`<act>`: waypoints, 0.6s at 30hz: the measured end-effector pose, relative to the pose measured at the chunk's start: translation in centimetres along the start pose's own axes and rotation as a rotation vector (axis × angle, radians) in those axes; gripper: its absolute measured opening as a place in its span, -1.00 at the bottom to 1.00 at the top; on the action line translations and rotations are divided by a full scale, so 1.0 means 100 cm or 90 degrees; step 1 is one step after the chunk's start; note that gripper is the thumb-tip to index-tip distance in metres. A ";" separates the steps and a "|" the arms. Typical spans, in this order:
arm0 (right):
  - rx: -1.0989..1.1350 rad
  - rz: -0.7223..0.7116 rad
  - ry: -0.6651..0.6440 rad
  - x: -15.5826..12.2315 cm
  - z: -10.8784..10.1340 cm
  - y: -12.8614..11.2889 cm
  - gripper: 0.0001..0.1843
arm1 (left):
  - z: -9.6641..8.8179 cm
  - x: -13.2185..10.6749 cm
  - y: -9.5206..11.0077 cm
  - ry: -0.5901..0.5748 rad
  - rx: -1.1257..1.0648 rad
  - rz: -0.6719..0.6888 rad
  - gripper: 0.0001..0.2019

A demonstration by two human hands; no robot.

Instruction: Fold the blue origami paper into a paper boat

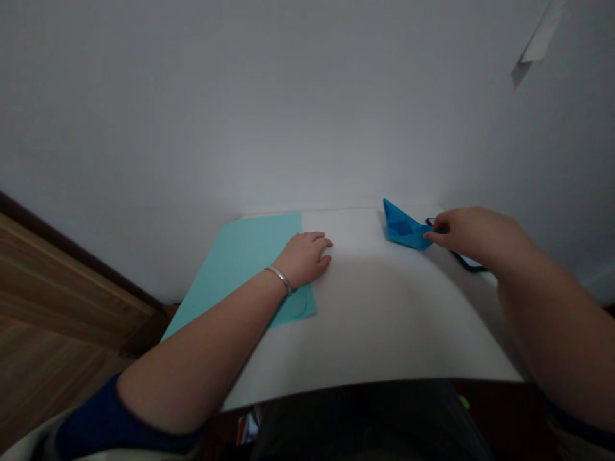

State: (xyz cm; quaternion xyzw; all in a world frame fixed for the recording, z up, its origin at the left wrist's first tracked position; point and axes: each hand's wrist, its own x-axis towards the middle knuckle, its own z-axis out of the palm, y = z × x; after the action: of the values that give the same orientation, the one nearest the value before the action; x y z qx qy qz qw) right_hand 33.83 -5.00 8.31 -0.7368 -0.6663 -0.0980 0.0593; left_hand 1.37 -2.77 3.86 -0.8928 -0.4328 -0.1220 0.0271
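Note:
A blue folded paper boat (406, 229) is at the back right of the white table (375, 333). My right hand (464, 232) pinches the boat's right tip between thumb and fingers. Resting on the table, my left hand (307, 256) has its fingers stretched out and holds nothing. It lies over the right edge of the light teal paper sheets (250, 256), whose lower right corner shows below the wrist. A silver bracelet (280, 279) circles that wrist.
Partly hidden under my right hand is a dark-edged flat object, maybe a phone (471, 261). A pale wall (307, 115) rises behind the table, with a white paper strip (542, 35) at upper right. Wooden furniture (62, 275) stands to the left.

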 end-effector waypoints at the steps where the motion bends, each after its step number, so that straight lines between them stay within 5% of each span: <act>1: -0.012 0.014 0.000 0.001 0.002 0.003 -0.66 | 0.000 0.000 0.000 -0.005 -0.003 -0.001 -0.66; 18: -0.008 0.101 0.054 0.006 0.013 -0.005 -0.62 | 0.002 -0.001 0.003 -0.004 0.008 0.023 -0.65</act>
State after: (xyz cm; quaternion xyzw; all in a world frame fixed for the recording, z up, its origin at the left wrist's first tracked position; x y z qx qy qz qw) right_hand 33.47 -4.10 7.19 -0.7828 -0.6023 -0.1280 0.0902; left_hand 1.58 -3.04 3.69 -0.9006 -0.4174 -0.1160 0.0340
